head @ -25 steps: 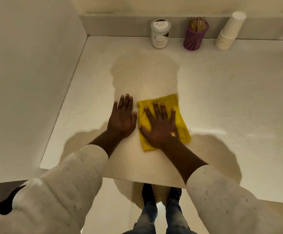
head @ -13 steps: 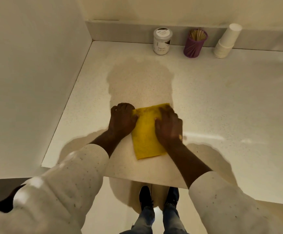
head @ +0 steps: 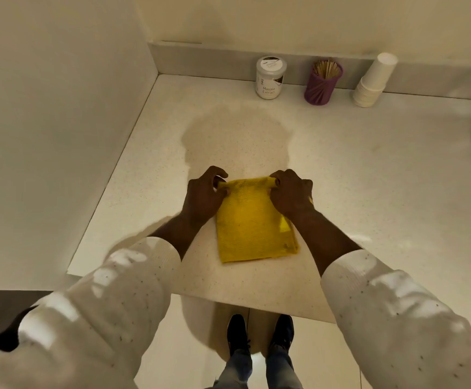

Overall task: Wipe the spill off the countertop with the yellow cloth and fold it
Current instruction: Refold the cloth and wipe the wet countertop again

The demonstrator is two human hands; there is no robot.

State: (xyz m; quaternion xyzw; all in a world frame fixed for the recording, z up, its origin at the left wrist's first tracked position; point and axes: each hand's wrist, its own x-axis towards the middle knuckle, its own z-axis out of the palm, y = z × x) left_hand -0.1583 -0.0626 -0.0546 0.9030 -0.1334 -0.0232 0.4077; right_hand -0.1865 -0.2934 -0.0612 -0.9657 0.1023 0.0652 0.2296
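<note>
Pale countertop (head: 355, 175) is shown; a grey object at 3 o'clock is cut off. At centre, the folded cloth (head: 252, 228) is pinched at its far corners by left hand (head: 202, 196) and right hand (head: 292, 193), fingertips hidden in fabric.

cloth (head: 252, 228) showing solid yellow | tabletop (head: 369, 178) showing speckled off-white | holder (head: 322, 85) showing purple | cups (head: 373, 80) showing white | sleeves (head: 111, 304) showing flecked cream

There is just one camera, worn on the person's head. It looks forward and down, close above the counter (head: 341, 192). The shoes (head: 259, 335) show at the bottom middle.
</note>
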